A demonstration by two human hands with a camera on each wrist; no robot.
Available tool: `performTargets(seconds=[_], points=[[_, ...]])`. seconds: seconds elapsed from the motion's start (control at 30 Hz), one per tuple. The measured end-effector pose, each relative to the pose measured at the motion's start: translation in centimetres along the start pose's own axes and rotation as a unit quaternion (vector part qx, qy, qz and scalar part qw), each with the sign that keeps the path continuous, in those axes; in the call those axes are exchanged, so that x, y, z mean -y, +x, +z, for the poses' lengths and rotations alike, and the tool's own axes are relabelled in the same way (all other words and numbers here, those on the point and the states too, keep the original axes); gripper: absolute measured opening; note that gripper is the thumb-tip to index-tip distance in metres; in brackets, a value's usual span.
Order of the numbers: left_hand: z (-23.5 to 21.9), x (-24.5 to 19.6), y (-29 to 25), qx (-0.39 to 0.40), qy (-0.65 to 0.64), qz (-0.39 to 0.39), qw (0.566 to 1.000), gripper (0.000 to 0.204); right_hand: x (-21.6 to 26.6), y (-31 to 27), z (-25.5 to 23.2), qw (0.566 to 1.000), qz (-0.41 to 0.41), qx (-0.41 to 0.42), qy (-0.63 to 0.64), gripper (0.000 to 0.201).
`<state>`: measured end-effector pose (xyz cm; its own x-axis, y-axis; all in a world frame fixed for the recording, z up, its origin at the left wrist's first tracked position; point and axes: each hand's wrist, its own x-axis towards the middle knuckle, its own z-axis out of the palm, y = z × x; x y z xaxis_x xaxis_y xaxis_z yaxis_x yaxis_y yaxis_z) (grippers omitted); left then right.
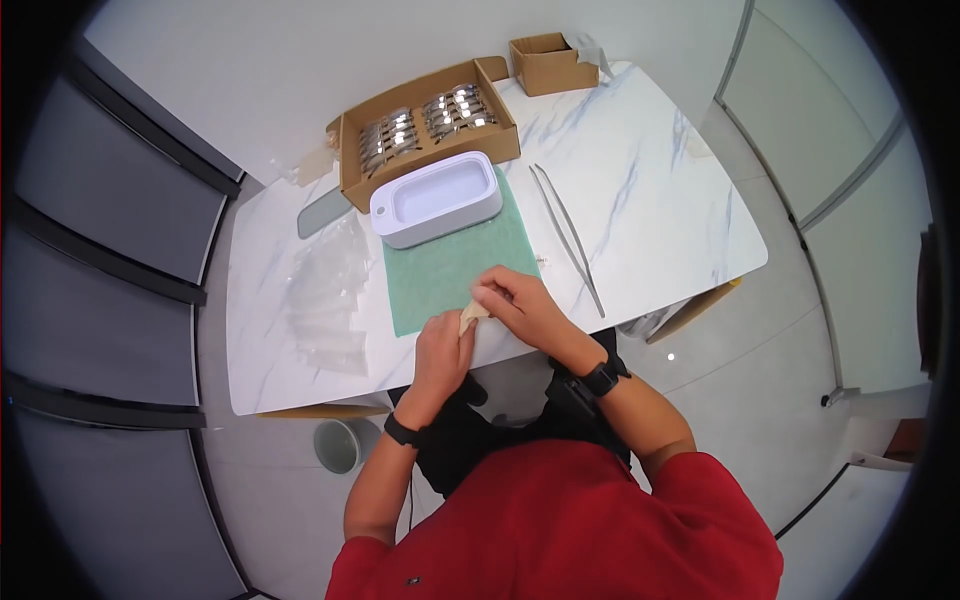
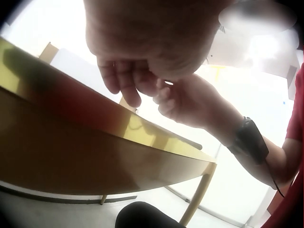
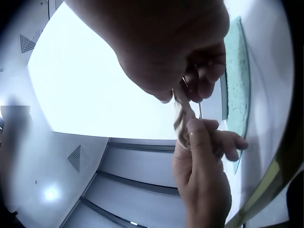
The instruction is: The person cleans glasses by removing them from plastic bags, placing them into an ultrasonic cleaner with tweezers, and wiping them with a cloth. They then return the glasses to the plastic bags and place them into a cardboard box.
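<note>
Cream cloth, bunched up by the near edge of the table, left hand pinching one end, right hand pinching the other; beyond, a pale tub on a green mat, long tweezers lying right of it

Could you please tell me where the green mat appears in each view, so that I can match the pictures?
Head: the green mat lies near the middle, under the front of the pale basin.
Left wrist: I cannot see it in this picture.
Right wrist: a tall, narrow strip toward the right edge.
Shared landmark: the left hand, near centre in head, large at top in left wrist, lower right of centre in right wrist.
</note>
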<state>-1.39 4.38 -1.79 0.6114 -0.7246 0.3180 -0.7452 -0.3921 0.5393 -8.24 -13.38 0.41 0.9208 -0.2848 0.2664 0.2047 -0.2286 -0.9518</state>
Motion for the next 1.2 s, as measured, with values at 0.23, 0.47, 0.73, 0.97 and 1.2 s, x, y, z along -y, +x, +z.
performTargets(seconds=[0.23, 0.47, 0.73, 0.97, 1.2], points=[[1.3, 1.6, 3.2, -0.088, -0.168, -0.055, 0.980, 0.027, -4.7, 2.8, 0.2, 0.996, -0.050, -0.071, -0.014, 0.015], [3.4, 4.4, 3.7, -0.076, -0.320, -0.145, 0.933, 0.025, -6.2, 2.5, 0.5, 0.989, -0.116, -0.082, -0.032, 0.014], [4.6, 4.3, 3.1, -0.157, -0.226, -0.081, 0.958, 0.028, -5.4, 2.2, 1.2, 0.971, -0.198, -0.104, -0.088, 0.021], [3.4, 1.4, 2.4, -0.206, -0.155, -0.031, 0.966, 0.022, -4.9, 2.0, 1.2, 0.977, -0.203, -0.046, -0.039, 0.021], [-3.5, -0.4, -5.1, -0.192, -0.537, -0.169, 0.804, 0.022, -3.5, 1.3, 1.9, 0.963, -0.236, -0.029, -0.125, 0.020]])
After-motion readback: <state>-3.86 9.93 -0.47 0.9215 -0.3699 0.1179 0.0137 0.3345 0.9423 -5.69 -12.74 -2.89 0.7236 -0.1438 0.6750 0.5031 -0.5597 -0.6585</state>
